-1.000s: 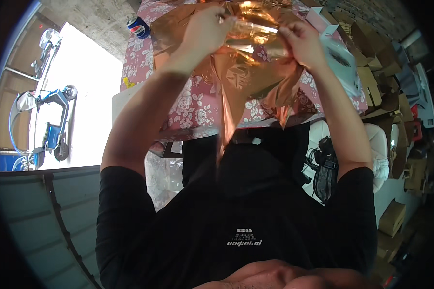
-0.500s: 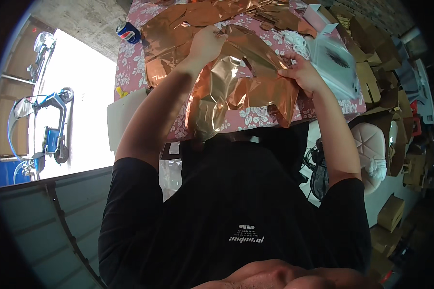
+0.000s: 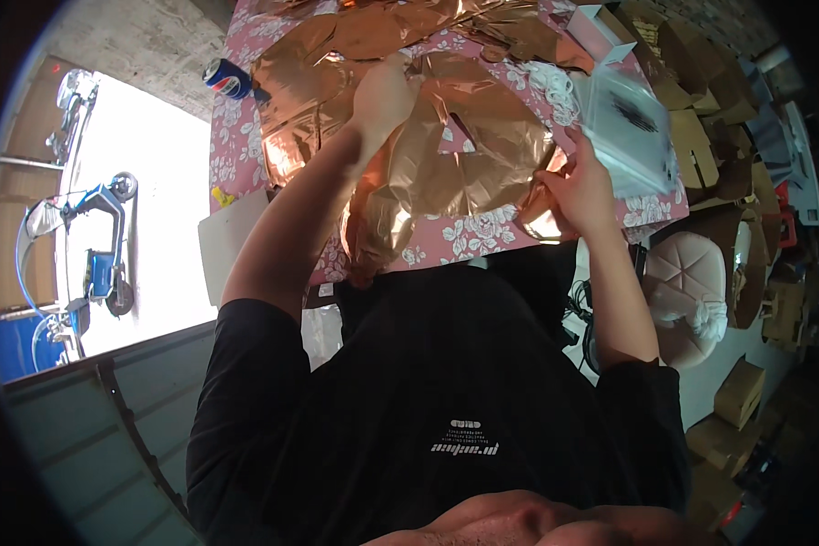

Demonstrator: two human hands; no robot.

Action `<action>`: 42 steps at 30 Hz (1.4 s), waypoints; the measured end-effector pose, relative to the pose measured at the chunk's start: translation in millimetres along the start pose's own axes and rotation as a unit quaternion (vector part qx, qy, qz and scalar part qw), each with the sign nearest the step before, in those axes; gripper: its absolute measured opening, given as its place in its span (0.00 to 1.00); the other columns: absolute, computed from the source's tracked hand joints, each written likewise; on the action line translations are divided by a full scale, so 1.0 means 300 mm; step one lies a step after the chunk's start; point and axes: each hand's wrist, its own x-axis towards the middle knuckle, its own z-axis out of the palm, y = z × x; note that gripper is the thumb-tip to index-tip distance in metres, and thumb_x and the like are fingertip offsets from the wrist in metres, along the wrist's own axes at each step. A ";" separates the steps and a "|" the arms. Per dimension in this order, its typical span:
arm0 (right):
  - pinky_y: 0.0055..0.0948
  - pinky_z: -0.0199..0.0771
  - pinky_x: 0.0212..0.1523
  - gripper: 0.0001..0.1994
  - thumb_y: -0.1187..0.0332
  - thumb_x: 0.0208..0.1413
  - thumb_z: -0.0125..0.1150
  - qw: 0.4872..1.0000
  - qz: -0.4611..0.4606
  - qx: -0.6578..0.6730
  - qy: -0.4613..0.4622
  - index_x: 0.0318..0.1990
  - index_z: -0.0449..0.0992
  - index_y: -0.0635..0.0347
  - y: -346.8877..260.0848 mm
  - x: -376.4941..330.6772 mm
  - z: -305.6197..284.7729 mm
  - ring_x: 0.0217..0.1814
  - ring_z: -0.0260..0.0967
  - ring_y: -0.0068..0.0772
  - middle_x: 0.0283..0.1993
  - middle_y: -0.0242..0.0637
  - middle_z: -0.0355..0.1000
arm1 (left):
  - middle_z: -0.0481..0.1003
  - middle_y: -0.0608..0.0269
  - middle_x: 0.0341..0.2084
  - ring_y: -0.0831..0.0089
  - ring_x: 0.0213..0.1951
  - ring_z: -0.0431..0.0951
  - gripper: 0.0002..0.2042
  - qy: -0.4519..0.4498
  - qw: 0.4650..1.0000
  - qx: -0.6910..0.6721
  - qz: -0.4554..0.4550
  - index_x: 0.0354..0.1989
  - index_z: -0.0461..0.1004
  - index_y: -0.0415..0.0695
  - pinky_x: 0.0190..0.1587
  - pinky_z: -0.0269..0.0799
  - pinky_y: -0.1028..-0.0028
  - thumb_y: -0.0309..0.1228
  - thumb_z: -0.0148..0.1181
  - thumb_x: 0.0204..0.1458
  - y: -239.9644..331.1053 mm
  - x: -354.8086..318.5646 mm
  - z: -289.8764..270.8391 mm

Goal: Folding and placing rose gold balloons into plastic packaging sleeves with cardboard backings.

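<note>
**Copper foil spread flat under both your hands**

Your left hand [image 3: 384, 91] lies on top of the large copper foil sheet [image 3: 469, 146], near its upper left edge, fingers curled down against the foil; whether they pinch it or only press on it cannot be told. Your right hand [image 3: 581, 187] is at the sheet's right edge, fingers closed on the crumpled foil there. The sheet lies on the counter [image 3: 464, 241], which has a pink flowered cover, and its lower left corner hangs over the near edge toward your black shirt. More copper foil [image 3: 337, 55] lies beyond it, toward the far side of the counter. A blurred clear plastic bag [image 3: 628, 127] sits just above your right hand, and a small white open box [image 3: 601, 27] lies further up. A blue drink can [image 3: 227, 79] stands at the counter's far left corner, well apart from both hands. Brown cartons [image 3: 692, 136] are stacked to the right of the counter.
</note>
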 end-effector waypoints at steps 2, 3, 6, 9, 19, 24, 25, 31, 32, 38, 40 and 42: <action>0.42 0.76 0.47 0.39 0.69 0.49 0.77 0.983 -0.059 -0.155 0.082 0.69 0.65 0.64 -0.002 -0.009 0.017 0.42 0.76 0.49 0.44 0.45 0.77 | 0.81 0.42 0.43 0.46 0.47 0.82 0.17 -0.019 0.992 0.105 0.062 0.50 0.79 0.36 0.51 0.77 0.56 0.32 0.66 0.54 -0.003 0.000 0.004; 0.45 0.75 0.50 0.39 0.67 0.47 0.78 0.968 -0.116 -0.190 0.121 0.68 0.66 0.63 0.006 -0.014 0.022 0.45 0.73 0.53 0.45 0.46 0.76 | 0.81 0.42 0.43 0.46 0.47 0.82 0.17 -0.021 0.992 0.106 0.064 0.50 0.79 0.36 0.51 0.77 0.56 0.32 0.66 0.54 -0.001 0.001 0.011; 0.47 0.72 0.55 0.38 0.64 0.46 0.79 0.950 -0.128 -0.244 0.149 0.66 0.68 0.61 -0.014 -0.048 0.027 0.55 0.70 0.52 0.50 0.47 0.73 | 0.79 0.44 0.49 0.48 0.52 0.79 0.14 0.096 0.952 0.205 0.208 0.49 0.80 0.40 0.54 0.75 0.55 0.28 0.64 0.53 0.059 0.021 0.031; 0.43 0.75 0.52 0.35 0.65 0.48 0.78 0.950 -0.190 -0.164 0.188 0.63 0.70 0.62 -0.007 -0.052 0.043 0.52 0.72 0.49 0.48 0.45 0.74 | 0.75 0.45 0.56 0.49 0.58 0.75 0.14 0.059 0.945 0.164 0.277 0.50 0.79 0.43 0.59 0.72 0.55 0.27 0.62 0.54 0.079 0.104 0.069; 0.38 0.78 0.45 0.16 0.68 0.55 0.72 0.974 -0.185 -0.055 0.122 0.50 0.77 0.62 -0.060 0.078 -0.006 0.43 0.77 0.43 0.39 0.41 0.77 | 0.79 0.51 0.44 0.53 0.45 0.79 0.12 0.021 0.862 0.009 0.506 0.48 0.79 0.39 0.50 0.75 0.57 0.28 0.60 0.58 0.237 0.430 0.276; 0.42 0.76 0.50 0.12 0.67 0.58 0.69 0.950 -0.252 -0.096 0.158 0.45 0.79 0.63 -0.056 0.284 -0.059 0.48 0.77 0.50 0.43 0.45 0.78 | 0.79 0.50 0.53 0.53 0.55 0.79 0.17 -0.305 0.858 0.142 0.388 0.53 0.79 0.41 0.58 0.74 0.57 0.27 0.60 0.55 0.272 0.510 0.328; 0.44 0.75 0.52 0.12 0.65 0.58 0.68 0.948 -0.263 -0.093 0.153 0.45 0.79 0.62 -0.060 0.330 -0.071 0.50 0.76 0.53 0.45 0.46 0.79 | 0.80 0.51 0.48 0.54 0.51 0.80 0.15 -0.341 0.861 0.149 0.347 0.51 0.80 0.41 0.55 0.76 0.57 0.27 0.60 0.54 0.290 0.519 0.323; 0.43 0.76 0.50 0.12 0.67 0.57 0.67 0.941 -0.282 -0.149 0.114 0.46 0.80 0.61 -0.041 0.558 -0.089 0.49 0.77 0.51 0.45 0.46 0.79 | 0.82 0.51 0.34 0.53 0.39 0.83 0.09 -0.230 0.870 0.091 0.427 0.39 0.82 0.40 0.43 0.78 0.57 0.29 0.59 0.56 0.214 0.548 0.356; 0.43 0.76 0.50 0.11 0.68 0.57 0.67 0.948 -0.266 -0.147 0.097 0.46 0.81 0.61 -0.036 0.582 -0.093 0.48 0.77 0.51 0.44 0.46 0.79 | 0.82 0.46 0.31 0.47 0.36 0.83 0.11 -0.219 0.867 0.060 0.443 0.38 0.81 0.39 0.40 0.78 0.53 0.35 0.59 0.61 0.219 0.549 0.354; 0.47 0.75 0.49 0.11 0.66 0.54 0.70 0.949 -0.271 -0.125 0.101 0.42 0.81 0.62 -0.056 0.663 -0.105 0.46 0.76 0.54 0.41 0.49 0.79 | 0.79 0.49 0.23 0.57 0.27 0.80 0.17 -0.219 0.967 -0.015 0.127 0.32 0.81 0.39 0.34 0.75 0.60 0.41 0.59 0.65 0.187 0.574 0.420; 0.50 0.74 0.49 0.11 0.66 0.52 0.71 0.938 -0.300 -0.129 0.117 0.36 0.80 0.64 -0.066 0.670 -0.108 0.45 0.75 0.58 0.39 0.53 0.77 | 0.78 0.53 0.21 0.62 0.26 0.79 0.18 -0.232 0.966 -0.086 0.080 0.32 0.80 0.38 0.33 0.74 0.62 0.42 0.60 0.65 0.196 0.576 0.431; 0.48 0.75 0.49 0.11 0.71 0.44 0.74 0.929 -0.319 -0.136 0.129 0.36 0.80 0.62 -0.066 0.682 -0.104 0.44 0.75 0.56 0.36 0.50 0.77 | 0.78 0.56 0.20 0.66 0.25 0.77 0.19 -0.242 0.957 -0.156 0.032 0.31 0.80 0.38 0.32 0.73 0.64 0.43 0.60 0.65 0.204 0.573 0.448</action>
